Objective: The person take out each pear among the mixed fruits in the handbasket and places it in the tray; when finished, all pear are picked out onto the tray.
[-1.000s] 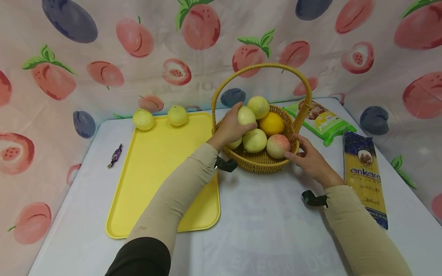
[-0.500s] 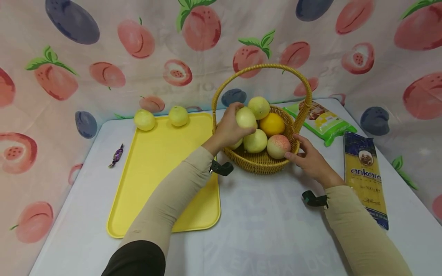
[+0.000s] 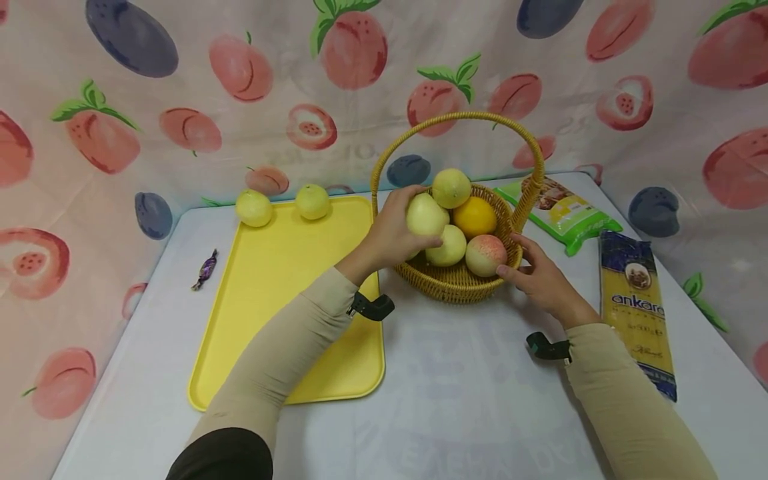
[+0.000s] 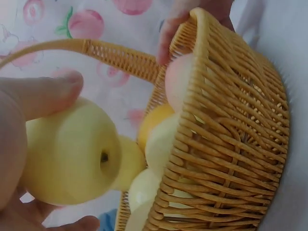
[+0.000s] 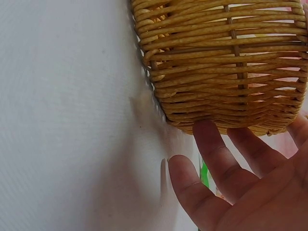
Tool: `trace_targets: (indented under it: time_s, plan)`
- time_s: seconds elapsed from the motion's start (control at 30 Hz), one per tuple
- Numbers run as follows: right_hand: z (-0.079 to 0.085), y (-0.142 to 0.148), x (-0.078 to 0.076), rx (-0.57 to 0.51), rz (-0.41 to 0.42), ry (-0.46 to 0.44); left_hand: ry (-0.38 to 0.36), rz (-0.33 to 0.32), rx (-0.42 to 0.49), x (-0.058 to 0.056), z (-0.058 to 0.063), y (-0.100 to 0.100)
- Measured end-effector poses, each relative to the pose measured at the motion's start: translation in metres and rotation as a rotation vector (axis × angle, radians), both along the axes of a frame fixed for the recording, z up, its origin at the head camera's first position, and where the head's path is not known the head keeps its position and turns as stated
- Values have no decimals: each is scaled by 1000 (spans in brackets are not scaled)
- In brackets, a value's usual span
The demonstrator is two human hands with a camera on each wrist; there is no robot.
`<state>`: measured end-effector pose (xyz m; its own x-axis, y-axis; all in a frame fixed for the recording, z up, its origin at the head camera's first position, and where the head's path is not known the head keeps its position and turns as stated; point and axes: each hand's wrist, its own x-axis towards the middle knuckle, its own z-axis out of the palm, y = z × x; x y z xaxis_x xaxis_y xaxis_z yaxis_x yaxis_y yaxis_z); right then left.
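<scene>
My left hand (image 3: 396,230) holds a pale yellow-green apple (image 4: 72,151) above the left side of a wicker basket (image 3: 456,288), its thumb and fingers spread around the fruit. In the left wrist view the apple is clear of the rim, its small dark dimple facing the basket. My right hand (image 3: 543,280) grips the basket's right rim, thumb near the rim and fingers against the outer weave (image 5: 231,82). Inside the basket lie a red-blushed peach (image 3: 486,255), an orange fruit (image 3: 475,217) and several yellow-green fruits (image 3: 447,247); my left hand partly hides some.
Left of the basket lies a yellow tray (image 3: 288,267), with two yellow-green fruits (image 3: 312,201) at its far edge. A purple wrapped candy (image 3: 206,269) is left of the tray. Right of the basket are a green food packet (image 3: 558,210) and an ankara pasta packet (image 3: 633,307).
My left hand has drawn the apple slightly up and left, away from the other fruits in the basket. The right hand stays at the rim, and the view has shifted a little.
</scene>
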<state>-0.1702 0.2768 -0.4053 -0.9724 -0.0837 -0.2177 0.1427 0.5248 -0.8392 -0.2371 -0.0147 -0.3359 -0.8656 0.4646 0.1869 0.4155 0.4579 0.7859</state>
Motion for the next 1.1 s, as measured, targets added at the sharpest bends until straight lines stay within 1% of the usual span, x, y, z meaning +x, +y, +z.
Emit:
trace_targets:
  time_s: [0.13, 0.37, 0.43, 0.5, 0.6, 0.67, 0.77, 0.87, 1.0, 1.1]
  plan:
    - [-1, 0, 0, -9, -3, -3, 22, 15, -1, 7, 3, -6]
    - [-1, 1, 1, -7, -1, -10, 91, 36, 42, 21, 7, -18]
    - [-1, 1, 1, -4, 0, -8, 93, 47, 44, 24, 8, -24]
    - [-2, 2, 0, -3, 2, -7, 79, 64, 44, 28, 9, -30]
    - [-2, 1, 0, -2, 4, -11, 62, 88, 60, 34, 11, -42]
    - [-2, 1, -1, -3, 6, -15, 64, 101, 77, 38, 12, -50]
    - [-1, 0, 0, -6, 6, -20, 87, 110, 101, 44, 15, -64]
    - [-1, 0, 0, -6, 7, -19, 118, 129, 104, 48, 18, -78]
    - [0, 0, 0, 1, 9, -13, 122, 188, 95, 50, 18, -99]
    - [0, 0, 0, 3, 12, -8, 107, 239, 93, 50, 15, -115]
